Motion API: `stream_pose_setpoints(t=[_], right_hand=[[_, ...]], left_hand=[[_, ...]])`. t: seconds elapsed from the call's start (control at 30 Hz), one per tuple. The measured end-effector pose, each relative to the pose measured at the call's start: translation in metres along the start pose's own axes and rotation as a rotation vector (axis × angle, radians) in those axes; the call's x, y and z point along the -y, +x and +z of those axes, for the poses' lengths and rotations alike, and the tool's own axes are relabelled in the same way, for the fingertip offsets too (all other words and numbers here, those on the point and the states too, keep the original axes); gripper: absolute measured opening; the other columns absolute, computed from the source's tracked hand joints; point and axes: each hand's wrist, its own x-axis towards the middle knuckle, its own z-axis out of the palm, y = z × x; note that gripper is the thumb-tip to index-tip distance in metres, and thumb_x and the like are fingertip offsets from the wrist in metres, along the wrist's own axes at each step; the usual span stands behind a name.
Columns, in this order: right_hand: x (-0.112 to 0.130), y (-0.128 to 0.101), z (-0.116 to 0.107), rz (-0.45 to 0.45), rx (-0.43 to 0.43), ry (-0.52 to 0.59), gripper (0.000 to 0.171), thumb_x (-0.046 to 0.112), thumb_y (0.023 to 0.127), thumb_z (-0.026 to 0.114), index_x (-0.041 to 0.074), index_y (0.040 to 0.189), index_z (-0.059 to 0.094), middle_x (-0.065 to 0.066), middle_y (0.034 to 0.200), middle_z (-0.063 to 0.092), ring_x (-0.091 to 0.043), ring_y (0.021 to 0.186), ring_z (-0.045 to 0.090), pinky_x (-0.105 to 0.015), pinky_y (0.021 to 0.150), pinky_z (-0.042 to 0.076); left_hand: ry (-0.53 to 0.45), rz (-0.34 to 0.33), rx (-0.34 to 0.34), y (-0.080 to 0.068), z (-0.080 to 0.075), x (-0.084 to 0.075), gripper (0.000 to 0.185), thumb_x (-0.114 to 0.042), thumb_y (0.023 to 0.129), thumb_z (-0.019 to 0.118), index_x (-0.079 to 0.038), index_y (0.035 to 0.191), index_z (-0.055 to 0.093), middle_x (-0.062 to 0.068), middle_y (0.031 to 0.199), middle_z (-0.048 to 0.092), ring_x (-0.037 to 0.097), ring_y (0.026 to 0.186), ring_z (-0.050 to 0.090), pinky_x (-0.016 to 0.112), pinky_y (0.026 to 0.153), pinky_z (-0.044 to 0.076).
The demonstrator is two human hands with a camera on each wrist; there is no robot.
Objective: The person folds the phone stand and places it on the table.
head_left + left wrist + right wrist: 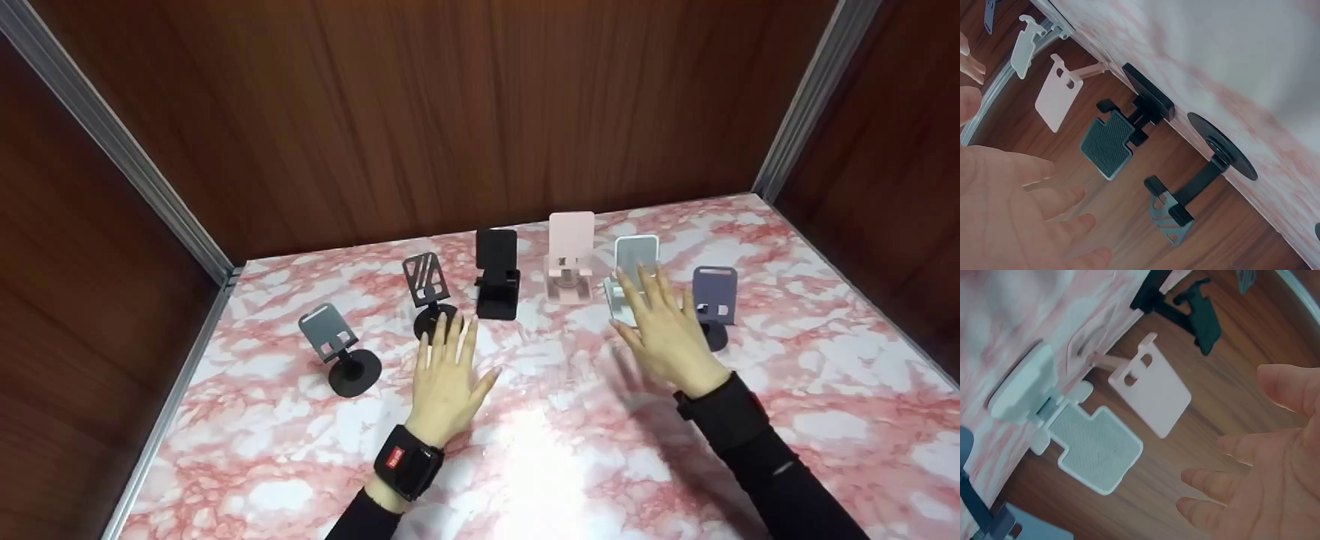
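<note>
Six or so phone stands, several in all, form a loose arc on the table. My left hand (448,386), palm down with fingers spread, points at the round base of a black slotted phone stand (426,279) and holds nothing. Fingers of my right hand (671,341) overlap the white-and-grey phone stand (637,249) in the head view; this hand is empty too, its fingers extended. Right of it stands a purple phone stand (714,289), its base partly hidden. Between the hands are a black phone stand (496,251) and a pink phone stand (571,232).
A grey phone stand (328,330) with a round black base stands at the far left. The red-and-white marbled table (262,450) is bounded by brown wood-grain panels (450,112) at the back and sides, with metal corner rails (135,150).
</note>
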Motion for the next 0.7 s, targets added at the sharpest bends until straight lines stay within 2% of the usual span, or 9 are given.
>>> stream_pose_setpoints(t=[0.3,0.43,0.7], right_hand=[[-0.030,0.000,-0.015,0.064,0.030,0.049,0.070,0.035,0.102,0.049,0.006,0.157,0.018,-0.032,0.160,0.008,-0.054,0.147,0.005,-0.077,0.112,0.003],[-0.050,0.001,-0.023,0.095,-0.018,0.056,0.071,0.035,0.101,0.051,0.000,0.155,0.021,-0.038,0.156,0.012,-0.058,0.145,0.005,-0.077,0.112,0.004],[-0.085,0.002,-0.028,0.180,-0.071,0.134,0.072,0.025,0.099,0.055,-0.002,0.154,0.019,-0.042,0.154,0.013,-0.063,0.141,0.006,-0.080,0.109,0.010]], left_hand=[[0.010,0.033,0.018,0.006,0.009,-0.012,0.074,-0.050,0.096,0.053,-0.011,0.155,0.030,0.015,0.162,0.027,0.037,0.151,0.018,0.056,0.123,0.016],[0.015,0.043,0.037,0.010,0.013,-0.018,0.075,-0.052,0.097,0.051,-0.012,0.156,0.029,0.014,0.163,0.024,0.035,0.152,0.018,0.056,0.123,0.015],[0.070,0.058,0.038,0.016,0.020,-0.024,0.074,-0.055,0.096,0.050,-0.014,0.155,0.031,0.013,0.161,0.030,0.033,0.151,0.023,0.053,0.122,0.021]])
